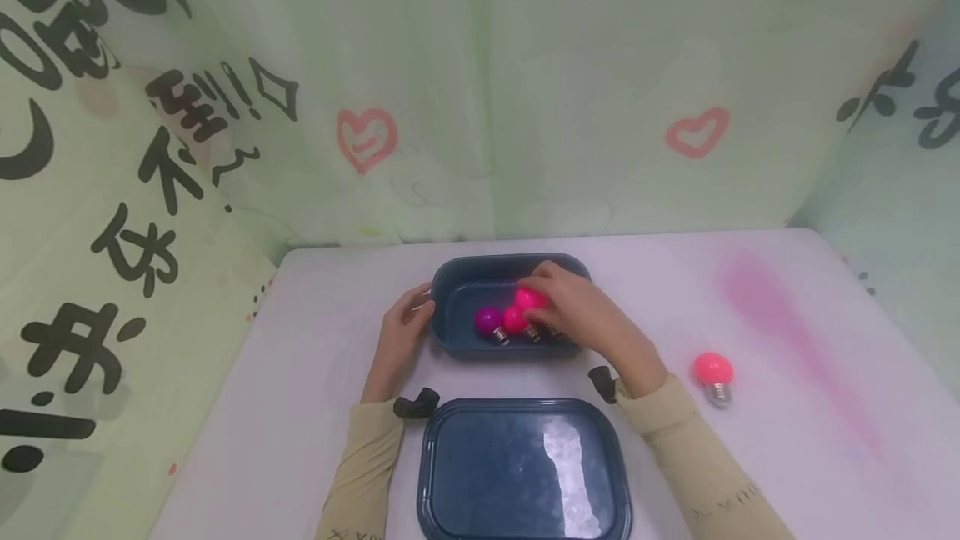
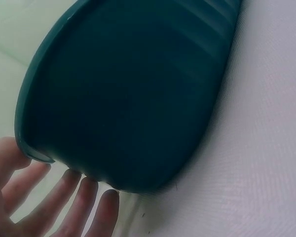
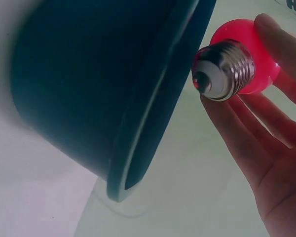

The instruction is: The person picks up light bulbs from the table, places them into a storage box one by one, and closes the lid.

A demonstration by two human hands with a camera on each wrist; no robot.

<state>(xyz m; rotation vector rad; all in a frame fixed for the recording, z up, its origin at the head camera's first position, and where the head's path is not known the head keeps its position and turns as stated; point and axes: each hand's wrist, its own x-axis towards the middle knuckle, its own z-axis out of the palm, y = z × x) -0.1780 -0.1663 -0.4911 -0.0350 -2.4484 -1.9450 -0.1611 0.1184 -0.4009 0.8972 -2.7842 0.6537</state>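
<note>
A dark blue rectangular box [image 1: 450, 340] stands near the back of the table. My right hand [image 1: 581, 302] pinches a pink light bulb [image 3: 259, 74] between thumb and fingers, over the box's right part. In the right wrist view the bulb's metal screw base faces the camera, near the box rim [image 3: 138, 133]. Inside the box lie a purple bulb [image 1: 488, 320] and another pink bulb [image 1: 514, 320]; the right hand hides part of the interior. The left hand [image 1: 401, 332] touches the box's left end, its fingertips [image 2: 108, 197] spread along the outer wall.
A dark blue lid [image 1: 517, 473] lies flat on the table in front of the box, between the forearms. To the right, a pink-red bulb [image 1: 712, 369] rests on the white tabletop [image 1: 795, 473]. A pale green curtain [image 1: 570, 107] with drawings hangs behind.
</note>
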